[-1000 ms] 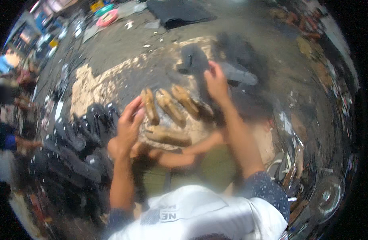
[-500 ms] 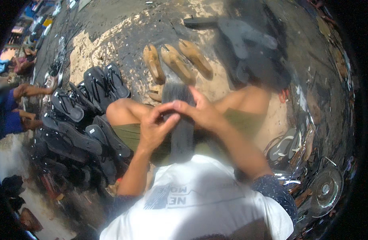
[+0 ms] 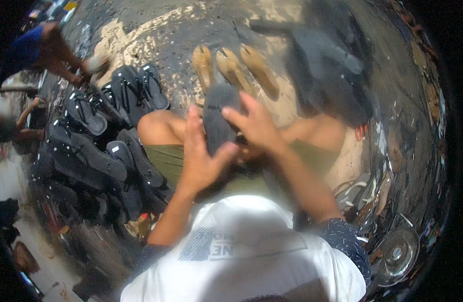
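Observation:
A black sandal sole (image 3: 220, 108) with a rounded far end and a small printed mark is held up over my lap. My right hand (image 3: 259, 123) grips its right edge, thumb lying on the face and fingers reaching along the side. Along the left edge my left hand (image 3: 199, 163) is open, fingers stretched upward and thumb spread away over the near end. Motion blurs both hands, and the sole's near end is partly hidden. Just beyond it, wooden shoe lasts (image 3: 233, 69) lie side by side on the ground.
Several finished black flip-flops (image 3: 128, 93) are heaped to my left. Dark sheet material (image 3: 322, 65) lies at the far right. Light-strapped sandals (image 3: 355, 191) and a round metal fan-like grille (image 3: 396, 254) sit on my right. Another person's legs (image 3: 58, 53) are at the far left.
My hands have moved apart from where they met over the dark piece. The sole's rounded face now shows between them. The other person's legs at the left have shifted farther in.

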Available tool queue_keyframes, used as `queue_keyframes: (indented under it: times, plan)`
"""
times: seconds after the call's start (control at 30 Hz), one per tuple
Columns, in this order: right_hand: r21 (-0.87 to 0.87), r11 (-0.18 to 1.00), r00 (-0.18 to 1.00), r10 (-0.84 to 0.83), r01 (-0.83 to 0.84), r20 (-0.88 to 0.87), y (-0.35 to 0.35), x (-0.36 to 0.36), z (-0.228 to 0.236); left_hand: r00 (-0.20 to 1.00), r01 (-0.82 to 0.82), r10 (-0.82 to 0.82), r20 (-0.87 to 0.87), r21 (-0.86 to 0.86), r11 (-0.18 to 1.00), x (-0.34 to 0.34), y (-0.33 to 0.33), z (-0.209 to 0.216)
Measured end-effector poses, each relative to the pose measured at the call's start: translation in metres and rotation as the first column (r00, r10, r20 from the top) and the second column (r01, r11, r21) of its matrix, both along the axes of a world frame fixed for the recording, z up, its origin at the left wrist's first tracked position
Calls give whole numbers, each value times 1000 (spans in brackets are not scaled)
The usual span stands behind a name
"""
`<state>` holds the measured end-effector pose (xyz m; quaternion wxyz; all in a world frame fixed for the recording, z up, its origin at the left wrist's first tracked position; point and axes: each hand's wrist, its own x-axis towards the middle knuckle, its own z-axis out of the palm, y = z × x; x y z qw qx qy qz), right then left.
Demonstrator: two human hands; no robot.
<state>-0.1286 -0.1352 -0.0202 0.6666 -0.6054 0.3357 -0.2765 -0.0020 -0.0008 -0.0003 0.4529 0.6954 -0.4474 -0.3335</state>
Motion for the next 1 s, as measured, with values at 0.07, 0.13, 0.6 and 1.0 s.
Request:
queue_keyframes:
  times: [0.07,0.13,0.6,1.0]
  plan:
    - [42,993,994,109,-110,34,-20,32,6,799,91,-161,579,150,985,3,0,13]
    - [228,971,983,25,-67,183,-38,63,11,821,20,-48,569,56,998,29,4,3]
    - [122,990,991,61,-75,117,-21,63,-36,869,-477,489,69,-141,867,143,3,-1]
    - [-186,956,973,-216,227,77,68,32,41,787,-398,518,334,-367,841,89,-14,12]
